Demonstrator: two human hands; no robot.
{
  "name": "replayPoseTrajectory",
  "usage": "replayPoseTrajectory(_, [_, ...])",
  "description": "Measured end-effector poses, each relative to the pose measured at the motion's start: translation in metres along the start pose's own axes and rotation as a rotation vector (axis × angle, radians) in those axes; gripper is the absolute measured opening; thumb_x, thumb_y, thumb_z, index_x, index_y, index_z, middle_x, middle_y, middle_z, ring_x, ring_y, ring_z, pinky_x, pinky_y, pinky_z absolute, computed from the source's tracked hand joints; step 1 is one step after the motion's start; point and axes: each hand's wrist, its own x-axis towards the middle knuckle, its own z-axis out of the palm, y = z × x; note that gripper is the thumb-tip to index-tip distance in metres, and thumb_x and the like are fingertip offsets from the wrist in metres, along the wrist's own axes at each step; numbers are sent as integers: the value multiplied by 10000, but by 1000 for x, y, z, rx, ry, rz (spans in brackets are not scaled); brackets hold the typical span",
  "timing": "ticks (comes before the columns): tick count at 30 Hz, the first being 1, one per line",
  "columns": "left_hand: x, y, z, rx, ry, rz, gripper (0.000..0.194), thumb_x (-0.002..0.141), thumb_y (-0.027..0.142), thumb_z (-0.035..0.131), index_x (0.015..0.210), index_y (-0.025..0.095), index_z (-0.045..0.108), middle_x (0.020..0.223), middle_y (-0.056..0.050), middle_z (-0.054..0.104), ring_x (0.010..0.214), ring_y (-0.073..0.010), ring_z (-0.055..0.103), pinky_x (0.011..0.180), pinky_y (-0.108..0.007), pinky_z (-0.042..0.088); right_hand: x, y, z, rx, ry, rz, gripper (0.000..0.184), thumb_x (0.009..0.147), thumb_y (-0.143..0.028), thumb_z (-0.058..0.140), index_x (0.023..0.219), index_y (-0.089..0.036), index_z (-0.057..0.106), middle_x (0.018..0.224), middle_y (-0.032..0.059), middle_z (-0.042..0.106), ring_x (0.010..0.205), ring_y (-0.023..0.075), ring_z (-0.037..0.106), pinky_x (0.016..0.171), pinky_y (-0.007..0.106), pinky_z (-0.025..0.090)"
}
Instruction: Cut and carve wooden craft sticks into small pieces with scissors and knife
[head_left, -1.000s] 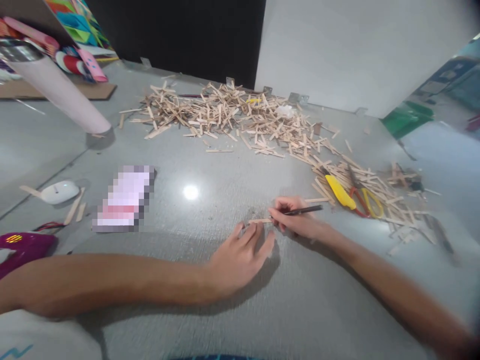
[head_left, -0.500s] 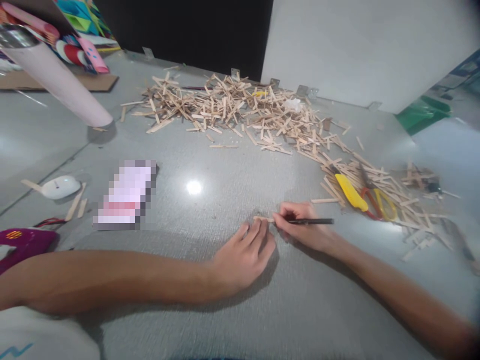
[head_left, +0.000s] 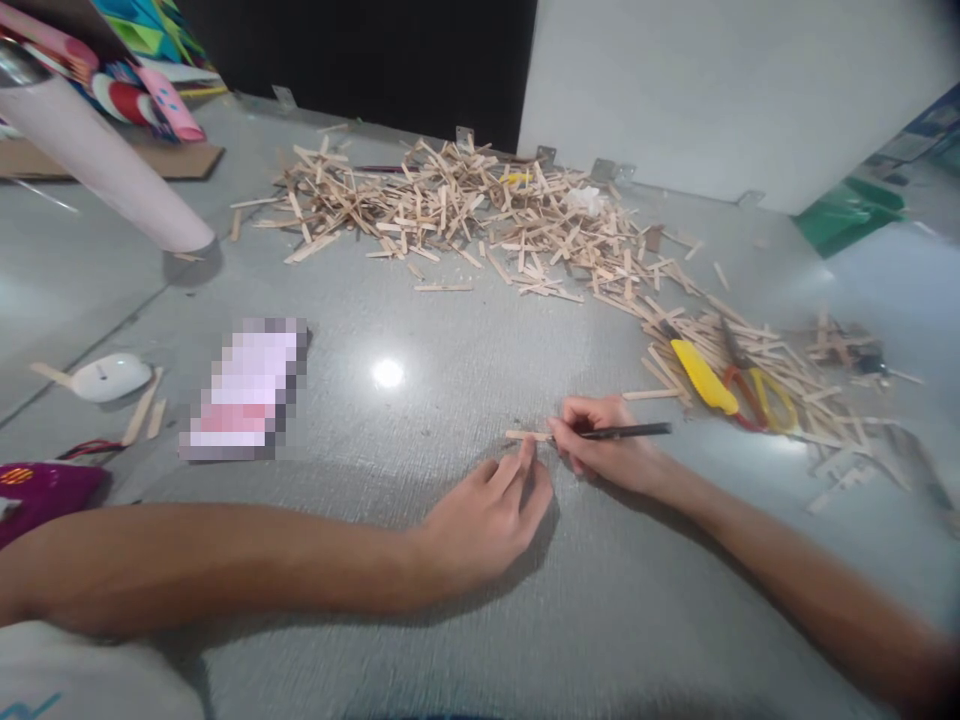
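A short wooden stick [head_left: 516,434] lies flat on the grey table in front of me. My left hand [head_left: 487,510] holds it down with an outstretched fingertip, the other fingers bent and close together. At the stick's right end, my right hand [head_left: 596,435] is closed around a black pen [head_left: 630,431] in a writing grip. The pen slants, its back end pointing right; its tip is hidden by the fingers. Another wooden stick [head_left: 651,394] lies just beyond my right hand.
A heap of wooden sticks [head_left: 442,210] spreads along the back. At right lie a yellow-handled cutter [head_left: 703,377] and scissors [head_left: 772,400]. Leftward are a phone [head_left: 247,385], a white mouse [head_left: 112,378], a purple glue gun [head_left: 49,497] and a tall pale bottle [head_left: 112,165].
My left fingers have drawn together, and one fingertip now presses the stick. The pen's slant has shifted slightly in my right hand. The camera view has moved a little.
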Motion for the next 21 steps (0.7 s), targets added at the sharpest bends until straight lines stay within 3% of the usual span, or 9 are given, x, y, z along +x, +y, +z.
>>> replayPoseTrajectory(10, [-1, 0, 2, 13, 17, -11, 362, 1005, 118, 494, 1291, -54, 634, 1324, -390, 716, 1001, -325, 764, 717, -376, 596, 1, 2, 1, 33, 5, -12, 415, 1068, -367, 639, 688, -234, 537, 481, -47, 600, 368, 93, 514, 391, 215, 389])
replayPoseTrajectory(21, [-2, -1, 1, -8, 10, -12, 357, 1016, 95, 483, 1308, -46, 632, 1347, -383, 709, 1013, -312, 760, 745, -375, 616, 0, 0, 2, 32, 18, -3, 406, 1055, -353, 645, 686, -234, 526, 484, -48, 594, 376, 92, 517, 404, 215, 391])
